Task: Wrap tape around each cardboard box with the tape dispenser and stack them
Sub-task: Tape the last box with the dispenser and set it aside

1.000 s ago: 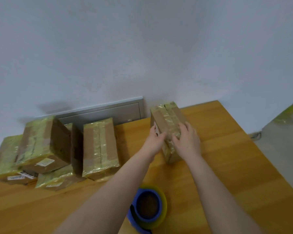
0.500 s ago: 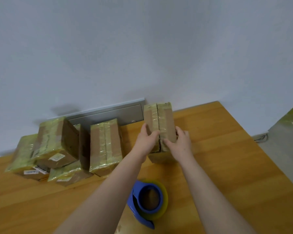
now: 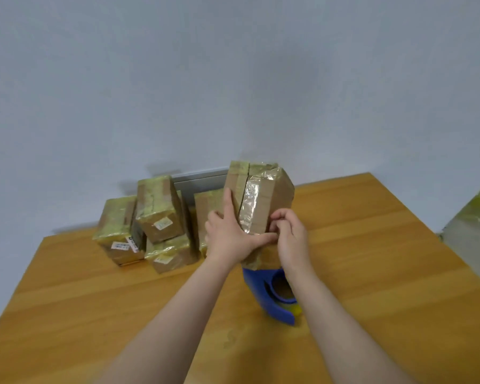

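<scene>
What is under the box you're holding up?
Below the held box sits the blue tape dispenser on the wooden table. Both hands and the box hide the tabletop directly beneath.

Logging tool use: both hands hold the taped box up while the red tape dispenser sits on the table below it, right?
Not quite: the tape dispenser is blue, not red, as the head view shows. Left hand and right hand do hold the taped box above the table.

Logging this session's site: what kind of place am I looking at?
Probably a plain room used as a makeshift packing station: a wooden table against a bare wall, taped cardboard boxes piled at the back, and a blue tape dispenser.
</scene>
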